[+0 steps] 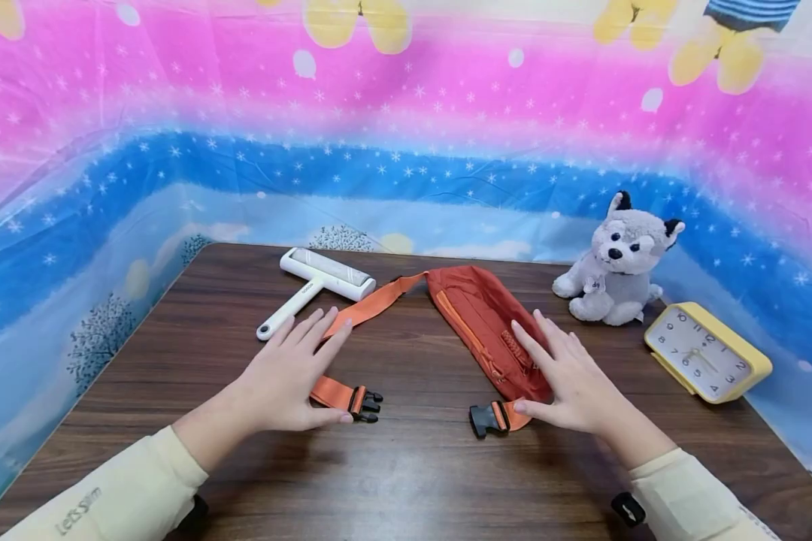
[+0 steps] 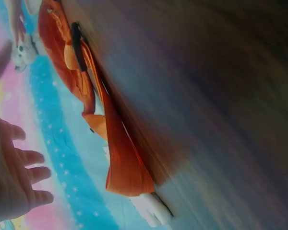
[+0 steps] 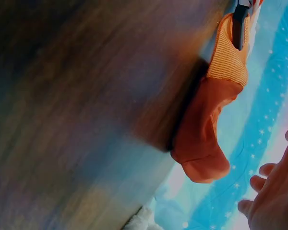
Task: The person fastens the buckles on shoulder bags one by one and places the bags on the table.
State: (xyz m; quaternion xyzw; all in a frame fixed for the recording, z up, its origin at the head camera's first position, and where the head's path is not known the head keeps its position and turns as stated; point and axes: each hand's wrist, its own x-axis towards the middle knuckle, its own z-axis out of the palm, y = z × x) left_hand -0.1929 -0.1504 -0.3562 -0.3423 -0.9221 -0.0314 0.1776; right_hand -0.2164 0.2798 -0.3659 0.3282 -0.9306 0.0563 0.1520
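Note:
A rust-red waist bag (image 1: 480, 323) lies on the table with its orange strap (image 1: 375, 302) running off to the left. At the strap's left end is a black prong buckle half (image 1: 367, 404); the matching socket half (image 1: 489, 419) lies by the bag's near end. My left hand (image 1: 291, 376) hovers over the strap, fingers spread, holding nothing. Its fingers also show apart from the strap (image 2: 127, 158) in the left wrist view. My right hand (image 1: 578, 379) is held above the bag's right side, fingers spread. In the right wrist view it stands apart from the bag (image 3: 199, 129).
A white lint roller (image 1: 314, 289) lies behind my left hand. At the back right sits a grey plush husky (image 1: 616, 263), with a yellow alarm clock (image 1: 707, 353) nearer the table's right edge. A printed curtain (image 1: 406, 150) hangs around the dark wooden table (image 1: 406, 481).

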